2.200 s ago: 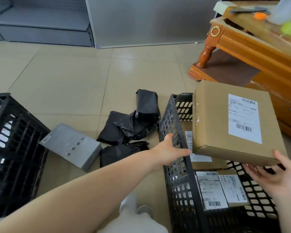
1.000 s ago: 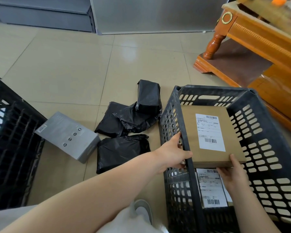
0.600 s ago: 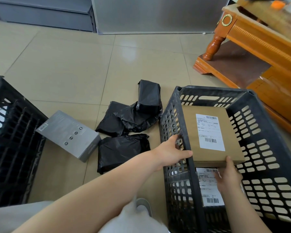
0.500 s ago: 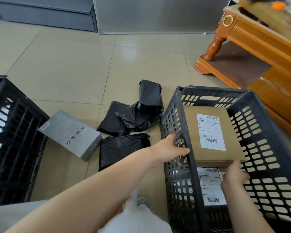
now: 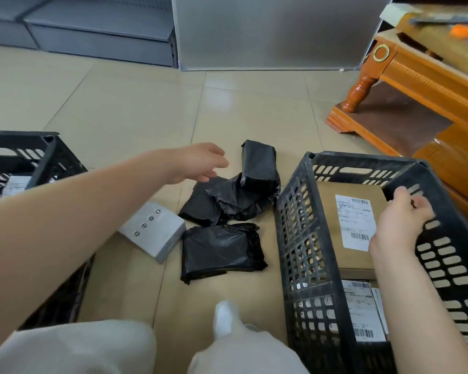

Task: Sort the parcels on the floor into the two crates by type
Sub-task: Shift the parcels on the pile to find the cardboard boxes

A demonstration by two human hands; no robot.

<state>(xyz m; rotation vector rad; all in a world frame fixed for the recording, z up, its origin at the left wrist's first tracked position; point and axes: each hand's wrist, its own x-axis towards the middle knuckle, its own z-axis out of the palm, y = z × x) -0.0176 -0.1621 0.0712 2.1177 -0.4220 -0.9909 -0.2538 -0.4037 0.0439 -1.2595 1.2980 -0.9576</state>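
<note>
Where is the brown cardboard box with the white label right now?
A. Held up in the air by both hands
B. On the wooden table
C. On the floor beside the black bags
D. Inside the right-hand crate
D: the brown cardboard box lies flat inside the right-hand crate, and neither hand grips it.

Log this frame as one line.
stage: next pick | left hand: open, above black plastic mailer bags | right hand: open, over brown cardboard box in right black crate
</note>
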